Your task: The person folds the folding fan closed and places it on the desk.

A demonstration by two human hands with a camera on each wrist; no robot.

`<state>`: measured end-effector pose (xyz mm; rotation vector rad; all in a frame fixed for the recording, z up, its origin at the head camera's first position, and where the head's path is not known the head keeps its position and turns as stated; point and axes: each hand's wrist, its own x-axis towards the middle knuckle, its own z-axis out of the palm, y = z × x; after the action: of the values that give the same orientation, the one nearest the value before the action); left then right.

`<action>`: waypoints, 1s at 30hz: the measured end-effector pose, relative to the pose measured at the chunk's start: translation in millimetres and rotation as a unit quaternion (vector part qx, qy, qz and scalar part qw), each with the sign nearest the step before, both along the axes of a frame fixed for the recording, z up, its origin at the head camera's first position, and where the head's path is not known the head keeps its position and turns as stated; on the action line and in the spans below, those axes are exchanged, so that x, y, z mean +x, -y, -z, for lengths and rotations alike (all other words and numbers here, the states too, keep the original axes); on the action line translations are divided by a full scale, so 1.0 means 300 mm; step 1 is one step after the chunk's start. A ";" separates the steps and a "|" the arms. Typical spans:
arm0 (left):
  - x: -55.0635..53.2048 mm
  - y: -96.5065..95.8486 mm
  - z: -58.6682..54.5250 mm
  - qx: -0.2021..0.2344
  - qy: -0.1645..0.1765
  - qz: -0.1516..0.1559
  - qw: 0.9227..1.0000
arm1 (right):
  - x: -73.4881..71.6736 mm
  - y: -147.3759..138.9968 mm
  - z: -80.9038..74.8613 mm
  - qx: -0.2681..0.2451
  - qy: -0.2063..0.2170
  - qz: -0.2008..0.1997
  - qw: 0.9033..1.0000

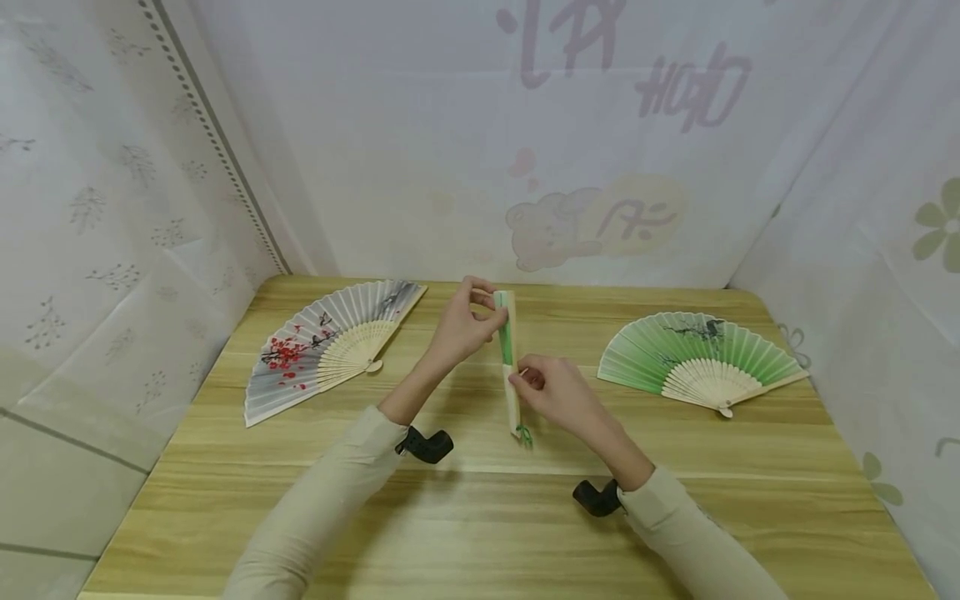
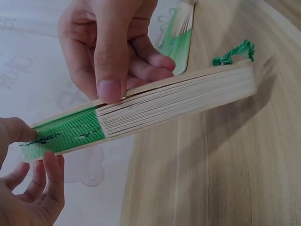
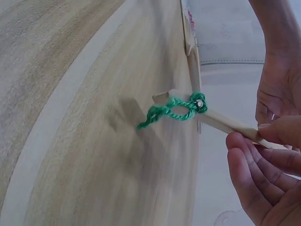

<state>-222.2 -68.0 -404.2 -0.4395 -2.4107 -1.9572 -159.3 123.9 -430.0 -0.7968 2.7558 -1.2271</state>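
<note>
A folded hand fan (image 1: 507,350) is held up over the middle of the table, its green leaf at the far end and pale wooden ribs at the near end. My left hand (image 1: 467,325) pinches the green end between thumb and fingers. My right hand (image 1: 558,392) pinches the ribs lower down. In the left wrist view the folded fan (image 2: 174,106) shows its stacked ribs and pleats, closed together. From its pivot end hangs a green braided cord (image 3: 174,109), seen in the right wrist view.
To the left lies a spread grey-white fan (image 1: 300,354) with red blossoms. A spread green fan (image 1: 701,358) lies to the right. The wooden table (image 1: 487,533) meets a printed white curtain (image 1: 420,167) at the back, with more cloth on both sides.
</note>
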 end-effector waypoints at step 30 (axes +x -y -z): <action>0.150 -0.028 0.178 0.002 0.122 0.084 0.989 | -0.024 -0.095 0.091 -0.222 0.251 0.033 0.942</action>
<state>-177.1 -59.5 -457.7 -0.4401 -2.5904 -2.2033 -166.4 152.5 -457.3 -0.3284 2.1409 -1.8009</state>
